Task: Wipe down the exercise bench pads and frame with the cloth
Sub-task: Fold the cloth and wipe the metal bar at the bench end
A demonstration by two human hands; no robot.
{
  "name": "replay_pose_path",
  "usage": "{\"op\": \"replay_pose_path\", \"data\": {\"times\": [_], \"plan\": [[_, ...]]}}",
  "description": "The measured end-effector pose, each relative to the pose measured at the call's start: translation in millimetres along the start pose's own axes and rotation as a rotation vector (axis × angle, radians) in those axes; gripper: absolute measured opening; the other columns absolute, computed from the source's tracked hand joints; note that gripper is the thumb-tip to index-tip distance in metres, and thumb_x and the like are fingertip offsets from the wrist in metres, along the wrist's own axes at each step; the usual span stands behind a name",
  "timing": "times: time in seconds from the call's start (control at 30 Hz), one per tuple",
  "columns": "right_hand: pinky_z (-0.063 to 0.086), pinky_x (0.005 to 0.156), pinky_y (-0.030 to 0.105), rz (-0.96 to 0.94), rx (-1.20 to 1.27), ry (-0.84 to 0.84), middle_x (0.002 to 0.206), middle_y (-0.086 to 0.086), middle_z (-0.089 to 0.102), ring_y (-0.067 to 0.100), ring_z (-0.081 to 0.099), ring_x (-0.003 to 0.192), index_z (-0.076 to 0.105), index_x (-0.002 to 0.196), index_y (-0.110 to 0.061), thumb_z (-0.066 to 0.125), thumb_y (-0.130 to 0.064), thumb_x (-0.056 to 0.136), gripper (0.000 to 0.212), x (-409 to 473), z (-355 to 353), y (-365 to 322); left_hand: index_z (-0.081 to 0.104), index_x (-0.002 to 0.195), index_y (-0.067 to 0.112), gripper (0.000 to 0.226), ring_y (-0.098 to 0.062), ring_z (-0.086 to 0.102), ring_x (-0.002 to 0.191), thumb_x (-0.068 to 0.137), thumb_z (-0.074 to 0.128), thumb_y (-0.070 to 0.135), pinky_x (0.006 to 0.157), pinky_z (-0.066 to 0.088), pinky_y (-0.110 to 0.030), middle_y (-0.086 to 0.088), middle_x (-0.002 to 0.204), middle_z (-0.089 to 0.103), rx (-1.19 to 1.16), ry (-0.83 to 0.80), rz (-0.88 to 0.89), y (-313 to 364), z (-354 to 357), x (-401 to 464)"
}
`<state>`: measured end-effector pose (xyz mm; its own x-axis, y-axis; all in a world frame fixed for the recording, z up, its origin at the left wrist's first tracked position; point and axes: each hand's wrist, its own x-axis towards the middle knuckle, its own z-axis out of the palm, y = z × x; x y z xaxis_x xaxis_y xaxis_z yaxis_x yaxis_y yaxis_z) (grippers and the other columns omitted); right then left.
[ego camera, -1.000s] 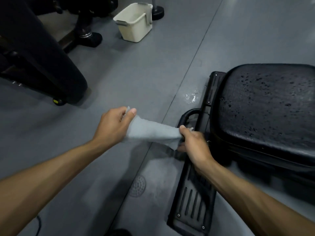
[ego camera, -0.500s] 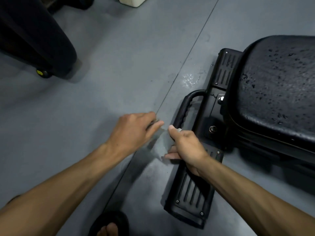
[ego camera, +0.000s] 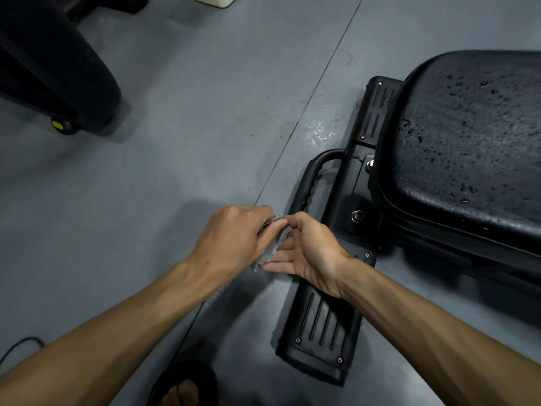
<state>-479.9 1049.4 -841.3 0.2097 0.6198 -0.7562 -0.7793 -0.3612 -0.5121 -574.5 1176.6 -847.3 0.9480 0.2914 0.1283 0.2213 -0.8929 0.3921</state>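
Observation:
The black bench pad (ego camera: 468, 148) fills the right side, dotted with water drops. Its black frame foot (ego camera: 322, 332) runs along the floor below it, with a curved handle (ego camera: 310, 177) on its left. Low in the middle, my two hands meet above the floor beside the foot. My left hand (ego camera: 234, 238) grips the bunched grey cloth (ego camera: 270, 250), and my right hand (ego camera: 307, 247) pinches the same cloth between thumb and fingers. Most of the cloth is hidden between the hands.
A large black padded machine part (ego camera: 52, 63) with a yellow-capped foot (ego camera: 60, 126) stands at the upper left. A white bucket (ego camera: 215, 0) peeks in at the top edge. A wet patch (ego camera: 317, 133) shines on the grey floor. A sandalled foot (ego camera: 181, 388) is at the bottom.
The cloth was stretched between my hands; the hands have since come together and the cloth is now bunched between them. The view has tilted down toward the frame foot.

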Motion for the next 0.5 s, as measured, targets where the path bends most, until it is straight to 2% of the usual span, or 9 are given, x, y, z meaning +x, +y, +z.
{"op": "replay_pose_path", "data": {"times": [0.07,0.17,0.23,0.33,0.4,0.47,0.5], "plan": [[0.062,0.078,0.044,0.006,0.049,-0.035,0.107,0.028,0.072,0.039,0.074,0.09,0.058,0.122,0.007,0.03,-0.026,0.104,0.047,1.0,-0.6,1.4,0.069,0.081,0.021,0.034,-0.013,0.056,0.056,0.097,0.053,0.046,0.053,0.045,-0.029,0.008,0.064,0.063,-0.007,-0.01,0.007,7.0,-2.3,-0.3],[0.061,0.081,0.041,0.007,0.055,-0.098,0.096,0.016,0.075,0.029,0.074,0.083,0.064,0.11,-0.002,0.023,-0.035,0.106,0.053,-1.1,-1.7,1.2,0.073,0.087,0.023,0.019,-0.009,0.057,0.057,0.094,0.065,0.038,0.056,0.049,-0.029,0.011,0.064,0.064,-0.063,-0.012,-0.024,12.6,-6.0,-2.3],[0.06,0.082,0.039,0.008,0.034,-0.131,0.097,0.013,0.075,0.027,0.074,0.085,0.064,0.117,-0.004,0.019,-0.048,0.107,0.065,-1.9,-3.4,1.2,0.076,0.09,0.025,0.012,-0.005,0.059,0.057,0.092,0.07,0.036,0.059,0.052,-0.028,0.013,0.064,0.066,-0.13,-0.013,-0.072,14.5,-9.4,-3.6],[0.061,0.075,0.035,0.007,-0.005,-0.169,0.103,0.015,0.075,0.026,0.075,0.087,0.06,0.13,-0.001,0.013,-0.071,0.101,0.089,-2.1,-6.3,1.9,0.078,0.089,0.027,0.008,-0.002,0.062,0.06,0.088,0.075,0.034,0.059,0.051,-0.023,0.015,0.065,0.067,-0.223,0.014,-0.145,16.4,-14.2,-5.4],[0.06,0.086,0.038,-0.004,-0.066,-0.191,0.116,0.017,0.071,0.025,0.075,0.094,0.057,0.136,-0.002,0.011,-0.081,0.093,0.101,-2.0,-7.7,2.0,0.077,0.087,0.028,0.006,-0.002,0.062,0.06,0.086,0.078,0.034,0.058,0.049,-0.018,0.015,0.063,0.066,-0.274,0.022,-0.191,19.6,-17.2,-7.1],[0.052,0.105,0.046,-0.012,-0.109,-0.2,0.135,0.019,0.063,0.027,0.072,0.104,0.053,0.142,-0.005,0.012,-0.086,0.089,0.105,-1.1,-7.7,2.2,0.073,0.085,0.028,0.009,-0.004,0.062,0.058,0.086,0.08,0.033,0.056,0.049,-0.017,0.013,0.062,0.065,-0.336,0.001,-0.237,23.4,-18.7,-8.7],[0.048,0.11,0.049,-0.023,-0.129,-0.207,0.139,0.018,0.062,0.029,0.071,0.108,0.053,0.143,-0.007,0.014,-0.087,0.088,0.105,-1.3,-7.4,2.4,0.071,0.085,0.028,0.011,-0.004,0.062,0.057,0.085,0.081,0.033,0.055,0.048,-0.015,0.012,0.062,0.065,-0.377,-0.006,-0.259,25.2,-19.3,-8.9]]}}
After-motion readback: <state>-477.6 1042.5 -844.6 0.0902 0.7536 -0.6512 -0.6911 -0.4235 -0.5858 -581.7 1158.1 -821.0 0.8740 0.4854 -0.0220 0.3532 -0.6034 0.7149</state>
